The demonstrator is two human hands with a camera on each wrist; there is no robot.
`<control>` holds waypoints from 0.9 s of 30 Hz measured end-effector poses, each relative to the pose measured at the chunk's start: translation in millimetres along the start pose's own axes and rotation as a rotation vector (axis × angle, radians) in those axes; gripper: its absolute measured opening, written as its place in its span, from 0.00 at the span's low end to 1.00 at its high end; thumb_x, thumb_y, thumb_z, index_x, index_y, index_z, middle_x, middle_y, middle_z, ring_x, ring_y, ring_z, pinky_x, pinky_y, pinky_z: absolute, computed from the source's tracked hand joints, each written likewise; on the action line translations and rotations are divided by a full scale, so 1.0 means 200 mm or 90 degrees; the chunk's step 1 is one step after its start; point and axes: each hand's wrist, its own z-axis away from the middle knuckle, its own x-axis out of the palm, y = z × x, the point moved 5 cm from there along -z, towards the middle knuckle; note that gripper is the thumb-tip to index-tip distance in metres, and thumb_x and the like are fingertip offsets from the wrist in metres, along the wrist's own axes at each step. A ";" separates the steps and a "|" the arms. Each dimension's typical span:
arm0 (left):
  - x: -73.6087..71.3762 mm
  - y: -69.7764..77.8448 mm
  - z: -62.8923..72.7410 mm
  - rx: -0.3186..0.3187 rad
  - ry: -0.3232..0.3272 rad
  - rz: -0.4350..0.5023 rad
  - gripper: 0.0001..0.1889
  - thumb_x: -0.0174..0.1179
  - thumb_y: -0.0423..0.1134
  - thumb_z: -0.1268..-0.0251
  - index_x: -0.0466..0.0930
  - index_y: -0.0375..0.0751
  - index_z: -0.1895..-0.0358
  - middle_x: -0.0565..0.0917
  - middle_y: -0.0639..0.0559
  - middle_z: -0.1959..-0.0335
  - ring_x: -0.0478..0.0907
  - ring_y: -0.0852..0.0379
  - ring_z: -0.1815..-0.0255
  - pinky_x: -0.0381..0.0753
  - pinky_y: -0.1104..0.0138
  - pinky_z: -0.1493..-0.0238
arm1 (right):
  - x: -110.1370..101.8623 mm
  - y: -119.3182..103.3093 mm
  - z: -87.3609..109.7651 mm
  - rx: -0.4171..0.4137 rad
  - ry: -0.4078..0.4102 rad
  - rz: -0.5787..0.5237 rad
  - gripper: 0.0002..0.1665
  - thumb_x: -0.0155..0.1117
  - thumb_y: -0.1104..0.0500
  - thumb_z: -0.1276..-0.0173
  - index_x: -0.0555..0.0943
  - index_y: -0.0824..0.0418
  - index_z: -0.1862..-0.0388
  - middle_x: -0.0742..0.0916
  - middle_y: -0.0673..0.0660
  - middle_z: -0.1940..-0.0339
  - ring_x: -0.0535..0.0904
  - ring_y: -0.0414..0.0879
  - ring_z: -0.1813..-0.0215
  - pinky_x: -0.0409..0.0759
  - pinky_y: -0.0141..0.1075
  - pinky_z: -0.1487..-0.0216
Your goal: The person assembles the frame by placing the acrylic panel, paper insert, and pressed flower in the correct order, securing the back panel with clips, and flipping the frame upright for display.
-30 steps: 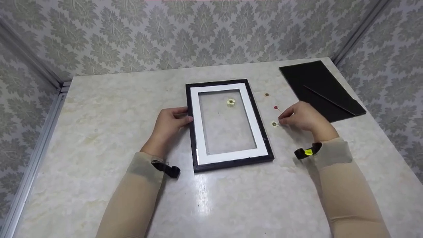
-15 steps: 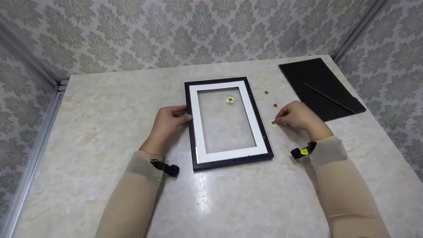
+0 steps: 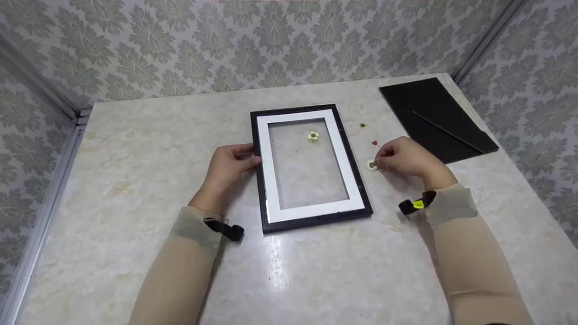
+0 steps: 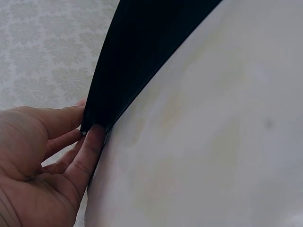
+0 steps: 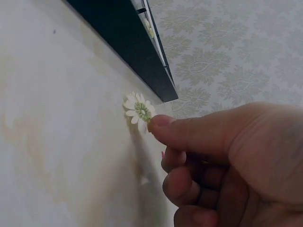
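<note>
A picture frame [image 3: 316, 216], black with a white inner mat, lies on the table in the head view. My left hand [image 3: 228, 167] holds its left edge between thumb and fingers; the left wrist view shows that hand [image 4: 47, 156] against the black side of the frame [image 4: 137, 52]. To the right of the frame, my right hand [image 3: 404, 158] pinches a white dried flower [image 3: 371, 165] by its petals. In the right wrist view the flower [image 5: 139, 109] appears tilted at the thumb tip. A pale yellow flower [image 3: 313, 136] shows inside the frame's opening.
A small red flower on a stem [image 3: 375, 143] lies beside the right hand, with a brownish flower [image 3: 362, 125] farther back. A black backing board [image 3: 420, 95] with a strut lies at the back right of the marbled table [image 3: 149, 135]. Patterned walls [image 3: 280, 40] enclose it.
My right hand has moved slightly left and taken the white flower in a pinch; the flower now faces up more fully, tilted. The left hand stays at the frame's edge.
</note>
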 end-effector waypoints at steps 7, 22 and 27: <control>0.00 0.01 0.00 0.005 0.000 0.015 0.25 0.74 0.34 0.23 0.85 0.33 0.27 0.90 0.36 0.31 0.88 0.43 0.28 0.88 0.68 0.32 | -0.05 -0.02 0.01 0.000 0.011 -0.041 0.12 0.73 0.56 0.19 0.93 0.64 0.53 0.90 0.44 0.65 0.78 0.40 0.62 0.77 0.31 0.61; -0.01 0.00 0.00 -0.009 0.003 0.008 0.25 0.74 0.34 0.23 0.85 0.36 0.26 0.91 0.37 0.32 0.89 0.45 0.32 0.89 0.70 0.37 | 0.00 -0.22 -0.05 -0.001 0.042 -0.177 0.15 0.73 0.55 0.17 0.92 0.67 0.47 0.88 0.44 0.66 0.78 0.38 0.65 0.78 0.31 0.64; 0.01 0.00 0.00 -0.012 0.000 0.005 0.25 0.74 0.34 0.23 0.85 0.36 0.26 0.91 0.37 0.33 0.90 0.45 0.32 0.89 0.66 0.33 | 0.03 -0.33 -0.10 -0.028 0.031 -0.169 0.13 0.74 0.56 0.17 0.92 0.66 0.50 0.88 0.43 0.68 0.76 0.38 0.67 0.73 0.31 0.67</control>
